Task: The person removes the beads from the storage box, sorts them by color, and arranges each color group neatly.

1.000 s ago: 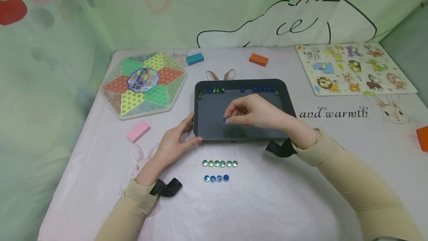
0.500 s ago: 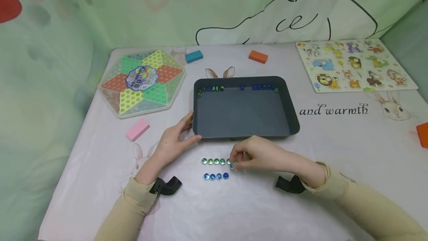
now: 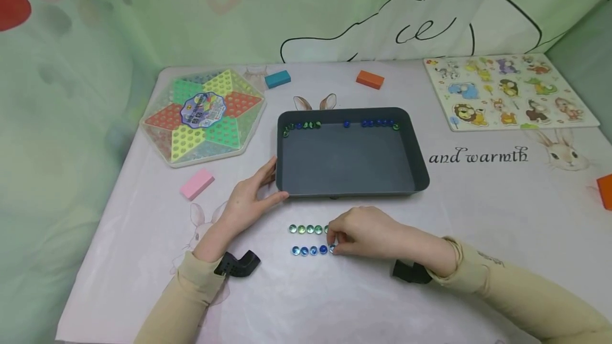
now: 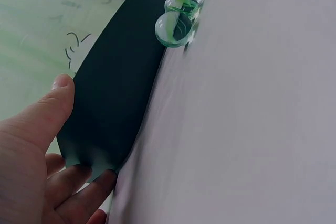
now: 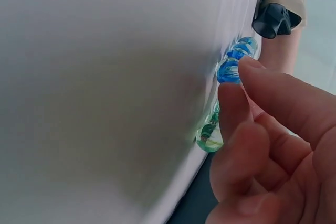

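At the right end of a row of blue glass marbles, my right hand pinches a blue marble between thumb and index finger. A parallel row of green marbles lies just behind, its right end hidden by that hand. My left hand rests against the front left corner of the dark grey tray, thumb at the front edge and fingers along the left wall; in the left wrist view its fingertips touch the tray's outer wall. Inside the tray, blue and green marbles line the far wall.
A hexagonal Chinese checkers set lies at the left, near a pink block. Blue and orange blocks sit behind the tray. An animal puzzle board lies at the back right, another orange block at the right edge.
My right hand has carried a blue marble from over the tray toward the front, past the green row, to the right end of the blue row. The left hand has stayed at the tray.
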{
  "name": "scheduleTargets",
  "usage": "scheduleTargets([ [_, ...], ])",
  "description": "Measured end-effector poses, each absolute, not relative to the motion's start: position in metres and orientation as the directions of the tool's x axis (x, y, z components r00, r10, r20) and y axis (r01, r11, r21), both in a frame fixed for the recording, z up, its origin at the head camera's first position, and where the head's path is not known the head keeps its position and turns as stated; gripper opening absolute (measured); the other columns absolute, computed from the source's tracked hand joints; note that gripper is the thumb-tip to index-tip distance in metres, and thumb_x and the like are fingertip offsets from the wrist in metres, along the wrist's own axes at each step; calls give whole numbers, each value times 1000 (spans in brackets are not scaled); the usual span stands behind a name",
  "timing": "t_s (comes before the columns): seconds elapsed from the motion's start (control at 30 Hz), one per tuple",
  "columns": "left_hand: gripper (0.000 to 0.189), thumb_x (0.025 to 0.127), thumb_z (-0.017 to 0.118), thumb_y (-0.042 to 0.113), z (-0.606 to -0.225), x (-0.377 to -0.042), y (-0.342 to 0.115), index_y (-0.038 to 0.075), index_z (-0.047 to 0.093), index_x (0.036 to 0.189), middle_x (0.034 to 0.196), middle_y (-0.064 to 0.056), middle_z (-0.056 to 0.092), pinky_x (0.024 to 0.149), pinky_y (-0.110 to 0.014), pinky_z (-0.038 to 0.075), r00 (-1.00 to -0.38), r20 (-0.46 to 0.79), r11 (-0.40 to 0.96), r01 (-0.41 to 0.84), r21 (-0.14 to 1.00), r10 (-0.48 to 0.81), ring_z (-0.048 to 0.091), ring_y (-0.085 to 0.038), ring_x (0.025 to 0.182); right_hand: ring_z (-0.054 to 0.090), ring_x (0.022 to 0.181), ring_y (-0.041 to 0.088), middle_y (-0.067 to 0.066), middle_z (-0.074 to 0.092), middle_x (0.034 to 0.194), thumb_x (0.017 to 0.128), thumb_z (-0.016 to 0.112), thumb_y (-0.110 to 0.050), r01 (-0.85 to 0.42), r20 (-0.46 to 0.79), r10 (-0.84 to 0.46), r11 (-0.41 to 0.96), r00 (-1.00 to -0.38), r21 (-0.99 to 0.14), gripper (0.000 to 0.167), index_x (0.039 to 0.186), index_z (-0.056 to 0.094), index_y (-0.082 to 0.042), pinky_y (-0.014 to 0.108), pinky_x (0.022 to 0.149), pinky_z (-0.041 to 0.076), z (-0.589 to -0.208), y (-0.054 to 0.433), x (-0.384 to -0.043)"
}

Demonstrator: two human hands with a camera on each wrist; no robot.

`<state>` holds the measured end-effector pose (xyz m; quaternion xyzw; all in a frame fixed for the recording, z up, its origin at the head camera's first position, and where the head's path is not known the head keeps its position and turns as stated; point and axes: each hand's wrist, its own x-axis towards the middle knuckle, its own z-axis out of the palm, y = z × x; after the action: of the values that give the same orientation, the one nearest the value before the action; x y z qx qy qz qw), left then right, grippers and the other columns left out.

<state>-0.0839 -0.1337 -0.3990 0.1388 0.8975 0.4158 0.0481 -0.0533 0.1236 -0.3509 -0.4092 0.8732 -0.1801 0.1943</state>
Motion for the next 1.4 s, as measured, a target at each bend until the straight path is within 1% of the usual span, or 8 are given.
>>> scheduleTargets([
  [0.17, 77, 83, 67, 38, -399, -84, -133, 23, 27, 147, 134, -5, 53, 103, -44, 37, -957, 28, 617, 208, 759, 289, 54, -21, 119, 39, 54, -5, -19, 47, 59, 78, 73, -27, -655, -185, -788, 597, -588, -462, 10, 80, 65, -23, 17, 55, 36, -351, 124, -53],
  [0.33, 77, 83, 67, 38, -399, -84, -133, 23, 27, 147, 134, -5, 53, 103, -44, 36, -958, 19, 620, 200, 758, 286, 53, -21, 120, 40, 54, -5, -20, 46, 59, 77, 74, -28, -646, -203, -780, 610, -592, -458, 11, 81, 65, -23, 18, 56, 36, -351, 124, -53],
  [0.57, 77, 83, 67, 38, -398, -84, -133, 22, 27, 147, 134, -6, 53, 103, -44, 36, -958, 20, 624, 202, 755, 286, 54, -21, 119, 39, 53, -4, -19, 46, 59, 76, 75, -28, -640, -220, -776, 617, -591, -457, 12, 79, 64, -23, 18, 55, 35, -351, 124, -52],
  [0.93, 78, 83, 67, 38, -398, -84, -133, 22, 26, 147, 134, -5, 52, 104, -45, 35, -959, 12, 623, 194, 758, 285, 53, -21, 120, 39, 54, -3, -17, 47, 60, 76, 74, -27, -664, -216, -787, 607, -578, -437, 11, 79, 65, -23, 18, 54, 35, -350, 125, -51],
  [1.1, 78, 83, 67, 38, -398, -83, -132, 23, 26, 147, 134, -5, 52, 104, -45, 35, -959, 12, 619, 192, 762, 283, 53, -21, 120, 40, 55, -2, -18, 47, 60, 76, 75, -27, -662, -244, -785, 614, -570, -429, 12, 81, 66, -22, 18, 55, 36, -347, 124, -51],
  [1.23, 77, 83, 67, 38, -397, -83, -132, 23, 26, 147, 134, -5, 52, 104, -45, 35, -959, 12, 617, 191, 763, 282, 53, -21, 120, 42, 56, -3, -19, 49, 62, 76, 75, -27, -648, -272, -793, 604, -544, -464, 14, 86, 67, -21, 18, 55, 37, -330, 120, -58],
  [1.3, 77, 83, 67, 38, -397, -82, -132, 23, 26, 147, 134, -5, 52, 104, -46, 35, -960, 11, 617, 189, 764, 280, 53, -22, 120, 43, 55, -2, -19, 52, 65, 77, 74, -27, -636, -274, -814, 574, -513, -515, 15, 89, 68, -21, 18, 54, 38, -317, 118, -67],
  [1.4, 77, 83, 67, 39, -397, -82, -132, 23, 27, 147, 134, -5, 53, 104, -45, 36, -961, 9, 616, 184, 766, 275, 53, -22, 120, 45, 54, 1, -16, 57, 70, 79, 73, -28, -586, -257, -849, 509, -461, -630, 16, 93, 68, -21, 19, 52, 40, -294, 113, -86],
])
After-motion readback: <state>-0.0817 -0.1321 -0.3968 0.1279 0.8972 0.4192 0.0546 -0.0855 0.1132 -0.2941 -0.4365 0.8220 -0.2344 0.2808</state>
